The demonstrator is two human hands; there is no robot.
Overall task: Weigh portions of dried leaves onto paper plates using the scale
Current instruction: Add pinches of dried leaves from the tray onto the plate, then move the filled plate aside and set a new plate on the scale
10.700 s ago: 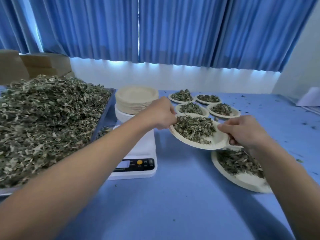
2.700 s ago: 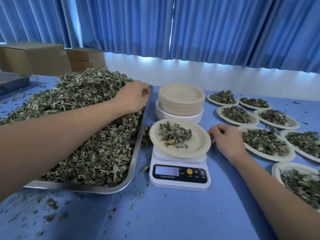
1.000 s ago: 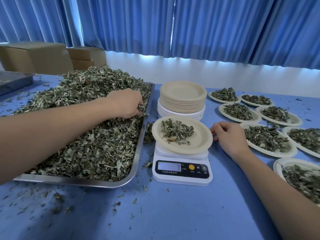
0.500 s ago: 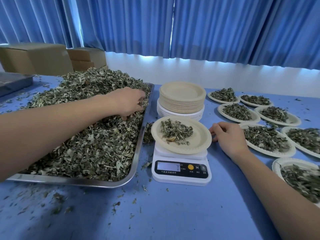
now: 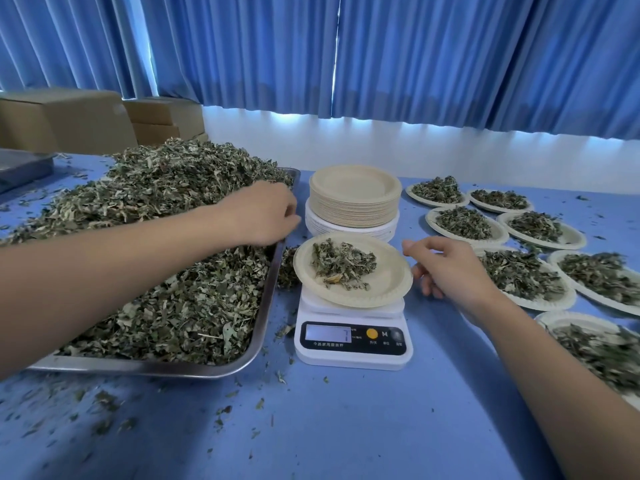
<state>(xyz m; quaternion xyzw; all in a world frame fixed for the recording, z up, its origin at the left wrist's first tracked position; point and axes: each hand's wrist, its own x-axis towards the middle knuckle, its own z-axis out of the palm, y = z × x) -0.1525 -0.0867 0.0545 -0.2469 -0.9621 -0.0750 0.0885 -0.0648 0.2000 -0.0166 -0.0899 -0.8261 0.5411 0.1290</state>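
A white digital scale (image 5: 353, 344) stands in the middle of the blue table, its display lit. On it rests a paper plate (image 5: 384, 282) with a small heap of dried leaves (image 5: 343, 265). To the left, a steel tray (image 5: 263, 306) is piled high with dried leaves (image 5: 156, 237). My left hand (image 5: 263, 216) hovers at the tray's right edge, fingers bunched downward; whether leaves are pinched in them is hidden. My right hand (image 5: 446, 268) hangs just right of the plate, fingers apart, holding nothing.
A stack of empty paper plates (image 5: 353, 199) stands behind the scale. Several filled plates (image 5: 464, 223) cover the table's right side. Cardboard boxes (image 5: 69, 119) and another tray (image 5: 20, 164) sit at the far left. Leaf crumbs litter the near table.
My left hand has lifted out of the leaf pile and moved right toward the tray's edge. My right hand has risen slightly off the table beside the plate.
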